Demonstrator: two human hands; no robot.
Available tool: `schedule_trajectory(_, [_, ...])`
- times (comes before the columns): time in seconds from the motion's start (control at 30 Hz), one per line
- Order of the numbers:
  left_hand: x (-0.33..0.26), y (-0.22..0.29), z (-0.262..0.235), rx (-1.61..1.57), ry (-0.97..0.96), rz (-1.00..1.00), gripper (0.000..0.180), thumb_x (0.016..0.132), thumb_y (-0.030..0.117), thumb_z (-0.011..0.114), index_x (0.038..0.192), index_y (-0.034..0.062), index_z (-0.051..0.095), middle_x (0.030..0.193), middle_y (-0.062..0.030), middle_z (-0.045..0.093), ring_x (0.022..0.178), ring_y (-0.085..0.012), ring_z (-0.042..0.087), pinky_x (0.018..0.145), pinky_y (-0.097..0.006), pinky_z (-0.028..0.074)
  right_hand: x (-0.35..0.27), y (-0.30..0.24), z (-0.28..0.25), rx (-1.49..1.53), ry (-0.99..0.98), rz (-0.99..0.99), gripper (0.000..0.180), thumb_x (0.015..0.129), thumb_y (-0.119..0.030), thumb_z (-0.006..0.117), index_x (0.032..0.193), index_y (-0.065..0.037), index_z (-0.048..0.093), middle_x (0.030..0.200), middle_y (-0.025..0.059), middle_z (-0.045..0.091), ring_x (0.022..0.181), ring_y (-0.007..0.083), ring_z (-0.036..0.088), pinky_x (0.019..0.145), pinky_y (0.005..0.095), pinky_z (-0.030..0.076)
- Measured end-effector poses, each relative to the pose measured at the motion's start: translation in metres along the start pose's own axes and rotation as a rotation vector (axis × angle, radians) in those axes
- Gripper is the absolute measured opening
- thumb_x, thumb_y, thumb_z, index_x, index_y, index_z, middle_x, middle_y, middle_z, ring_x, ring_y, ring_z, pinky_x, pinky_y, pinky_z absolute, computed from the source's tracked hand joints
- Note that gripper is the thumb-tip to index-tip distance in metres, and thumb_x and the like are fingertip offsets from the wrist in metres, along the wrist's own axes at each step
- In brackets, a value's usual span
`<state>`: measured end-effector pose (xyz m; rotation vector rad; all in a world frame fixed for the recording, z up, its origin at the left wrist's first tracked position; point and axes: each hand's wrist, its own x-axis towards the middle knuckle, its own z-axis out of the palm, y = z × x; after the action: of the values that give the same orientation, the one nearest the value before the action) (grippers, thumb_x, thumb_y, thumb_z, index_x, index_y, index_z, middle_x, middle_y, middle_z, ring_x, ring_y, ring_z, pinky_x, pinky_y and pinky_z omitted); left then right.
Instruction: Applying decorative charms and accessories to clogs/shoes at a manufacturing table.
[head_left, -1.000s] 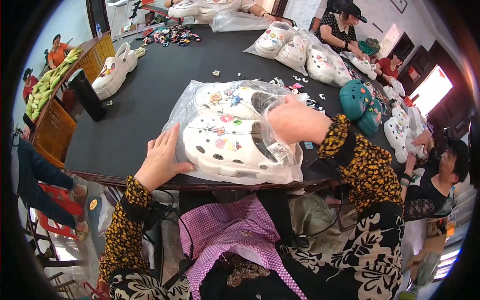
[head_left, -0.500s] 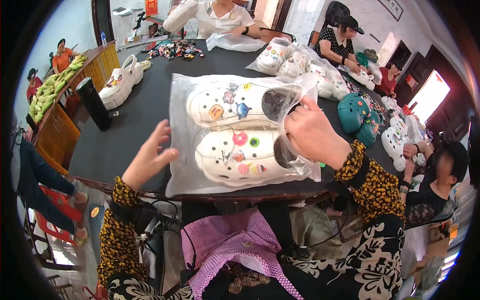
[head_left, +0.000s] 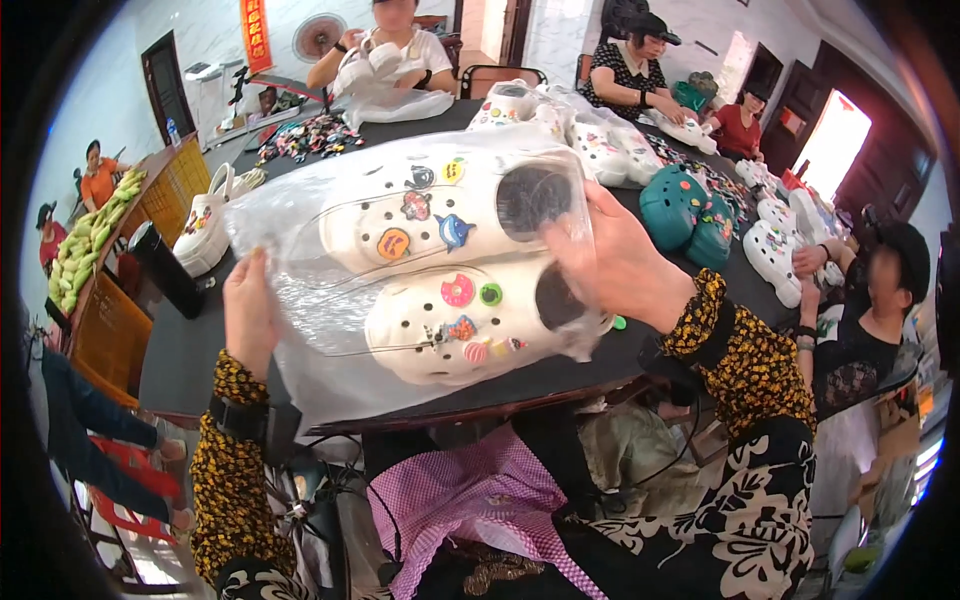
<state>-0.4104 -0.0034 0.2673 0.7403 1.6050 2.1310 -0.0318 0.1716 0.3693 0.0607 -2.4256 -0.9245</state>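
The black desk is overlapped by a clear plastic bag, which is held up over its near part, its lower left corner hung past the near edge. The bag is judged to be thin, limp and slippery, easily stretched if pulled at one point, so it is best pinched along a gathered edge. Inside it, two white clogs are laid side by side, the farther clog and the nearer clog, both with toes pointed left. They are likely light for their bulk, of springy foam that can be squeezed without harm, and are most surely held through the film around the heel ends, since otherwise they may be slid about. By the left grip, the bag's left edge is pinched between thumb and fingers. The right grip is set at the heel end, its fingers partly curled and blurred; whether film or shoe is clasped cannot be told. Small charms, such as a blue shark charm and a pink ring charm, are better not pressed, as they could be popped loose.
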Motion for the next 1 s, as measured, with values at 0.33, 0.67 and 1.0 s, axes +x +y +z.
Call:
schedule_trajectory(0.33, [0.093, -0.002, -0.128, 0.074, 0.198, -0.013, 0.034, 0.095, 0.023, 0.054, 0.113, -0.0052, 0.057, 0.101, -0.0105, 0.064, 0.088, -0.0168, 0.06, 0.078, -0.029, 0.048, -0.05, 0.025, 0.006, -0.025, -0.246, 0.276, 0.008, 0.069, -0.012, 0.06, 0.072, -0.006, 0.057, 0.066, 0.0085, 0.06, 0.071, 0.0244, 0.06, 0.086, 0.0358, 0.04])
schedule_trajectory(0.67, [0.036, 0.022, -0.05, 1.232, 0.222, 0.781, 0.056, 0.082, 0.012, 0.065, 0.131, -0.0045, 0.044, 0.131, -0.0232, 0.049, 0.122, -0.0346, 0.048, 0.101, -0.039, 0.038, -0.05, 0.019, 0.026, 0.733, -0.377, 0.902, 0.017, 0.075, -0.009, 0.059, 0.082, 0.006, 0.062, 0.07, 0.0245, 0.06, 0.063, 0.0368, 0.06, 0.059, 0.041, 0.047])
schedule_trajectory(1.0, [-0.113, -0.001, 0.061, 1.273, -0.929, 0.606, 0.077, 0.081, 0.042, 0.067, 0.142, 0.007, 0.034, 0.145, -0.0195, 0.034, 0.132, -0.0392, 0.034, 0.107, -0.05, 0.026, -0.044, 0.008, 0.058, 1.339, -0.31, 1.269, 0.026, 0.078, -0.009, 0.056, 0.09, 0.012, 0.065, 0.078, 0.0179, 0.067, 0.073, 0.0198, 0.064, 0.068, 0.0342, 0.049])
